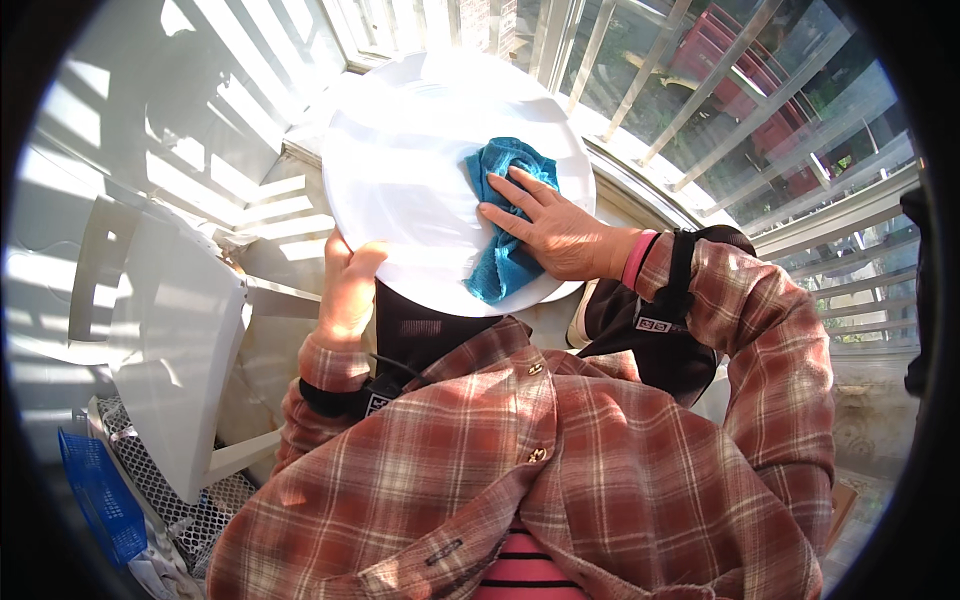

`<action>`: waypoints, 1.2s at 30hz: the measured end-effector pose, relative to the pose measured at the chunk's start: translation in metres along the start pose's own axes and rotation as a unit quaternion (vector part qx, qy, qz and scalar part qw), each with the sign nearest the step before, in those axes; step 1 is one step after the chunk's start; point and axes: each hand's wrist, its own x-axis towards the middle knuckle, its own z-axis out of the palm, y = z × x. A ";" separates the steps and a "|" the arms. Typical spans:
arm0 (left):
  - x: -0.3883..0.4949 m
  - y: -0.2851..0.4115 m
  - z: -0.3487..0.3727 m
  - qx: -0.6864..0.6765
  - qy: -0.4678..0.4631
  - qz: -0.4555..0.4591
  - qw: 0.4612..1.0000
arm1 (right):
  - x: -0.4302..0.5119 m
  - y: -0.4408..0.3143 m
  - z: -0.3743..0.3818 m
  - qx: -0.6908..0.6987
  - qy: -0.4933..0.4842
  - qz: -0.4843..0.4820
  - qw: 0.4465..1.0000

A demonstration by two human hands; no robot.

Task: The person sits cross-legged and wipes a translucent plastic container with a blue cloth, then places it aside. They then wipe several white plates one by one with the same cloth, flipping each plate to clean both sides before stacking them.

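Observation:
A large round white board [420,225], smooth and glossy, is held before me over my lap. Sunlight washes out its far part, so detail there is lost. My left hand [349,285] grips its near left rim, thumb on the upper face and the fingers mostly hidden behind the edge. On the right side of the board lies a crumpled blue-teal cloth [499,271]. My right hand [559,229] presses flat on that cloth, fingers spread and pointing up and left, with some fingertips reaching past the cloth's edge.
At the left stands a white piece of furniture [176,322] with crossbars. Below it are a blue plastic basket [101,491] and white netting [150,442]. Barred windows [675,97] run along the right. A sunlit wall [172,112] rises at the upper left.

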 end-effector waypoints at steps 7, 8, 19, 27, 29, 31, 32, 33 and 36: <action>-0.001 0.002 0.000 -0.006 0.010 -0.027 1.000 | 0.051 -0.025 -0.011 0.015 0.086 -0.155 0.984; -0.001 0.003 0.000 -0.015 0.003 -0.018 1.000 | 0.061 -0.021 -0.012 0.009 0.084 -0.150 0.985; -0.002 -0.003 -0.005 -0.044 0.013 -0.012 0.999 | 0.049 0.040 -0.007 -0.024 0.071 0.023 0.997; -0.002 -0.001 -0.003 -0.027 0.007 -0.010 1.000 | -0.002 -0.007 -0.001 0.017 0.013 -0.019 1.000; -0.002 0.000 0.000 -0.025 0.008 -0.015 1.000 | 0.007 -0.019 -0.004 0.068 0.026 -0.078 0.994; -0.003 0.001 0.002 -0.028 0.010 -0.009 1.000 | 0.024 -0.027 -0.006 0.080 0.070 -0.128 0.986; -0.003 0.002 0.003 -0.019 0.013 -0.012 1.000 | 0.035 -0.028 -0.008 0.071 0.081 -0.142 0.984; -0.003 0.003 0.002 -0.011 0.011 -0.013 1.000 | 0.048 -0.029 -0.010 0.035 0.084 -0.150 0.984; -0.003 0.005 -0.001 0.014 -0.002 -0.020 1.000 | 0.080 -0.023 -0.012 -0.009 0.116 -0.162 0.980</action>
